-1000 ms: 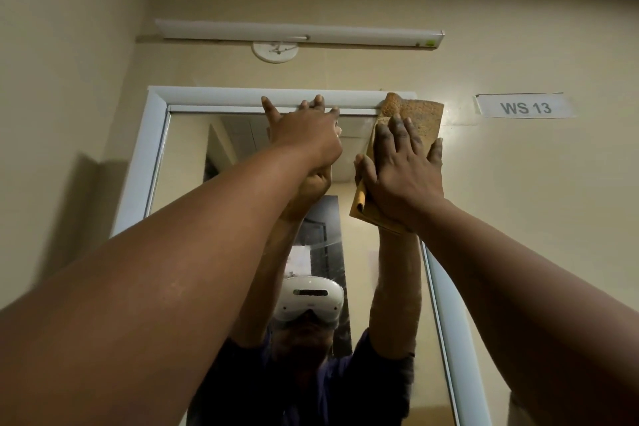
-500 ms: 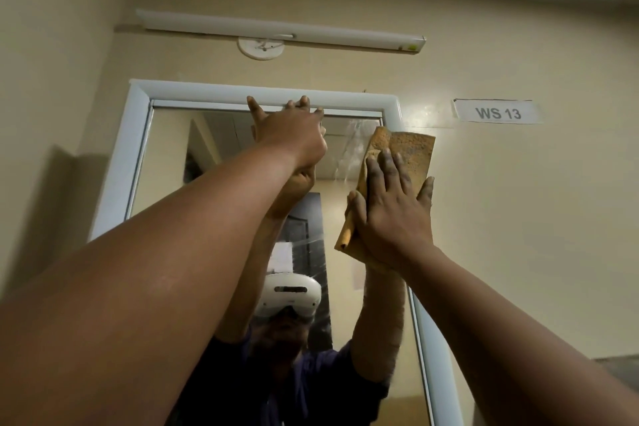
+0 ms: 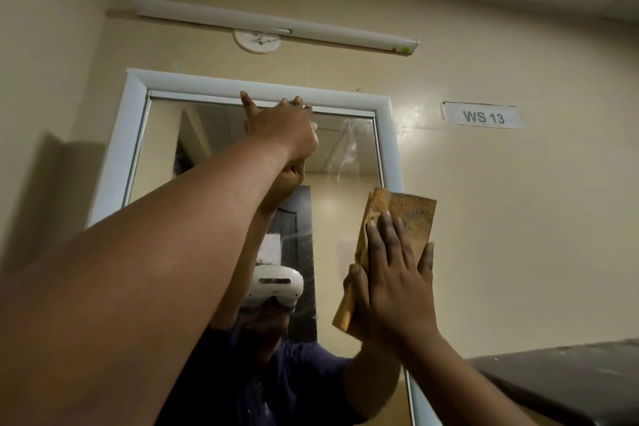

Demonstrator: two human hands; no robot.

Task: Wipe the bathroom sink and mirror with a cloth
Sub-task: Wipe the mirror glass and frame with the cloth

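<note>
A tall mirror (image 3: 166, 149) in a white frame (image 3: 135, 135) hangs on the beige wall. My right hand (image 3: 394, 290) presses a folded orange-brown cloth (image 3: 404, 214) flat against the mirror's right edge, at mid height, fingers spread over it. My left hand (image 3: 283, 128) rests on the glass just under the frame's top bar, fingers apart and holding nothing. Wet streaks (image 3: 349, 145) show on the glass near the top right corner. The sink is out of view.
A white tube light (image 3: 276, 24) and a round fitting (image 3: 257, 41) sit above the mirror. A "WS 13" label (image 3: 483, 116) is stuck on the wall to the right. A dark grey ledge (image 3: 567, 377) juts in at the lower right.
My right hand has slid the cloth down the mirror's right side from the top corner to mid height. My left hand has stayed at the top of the glass.
</note>
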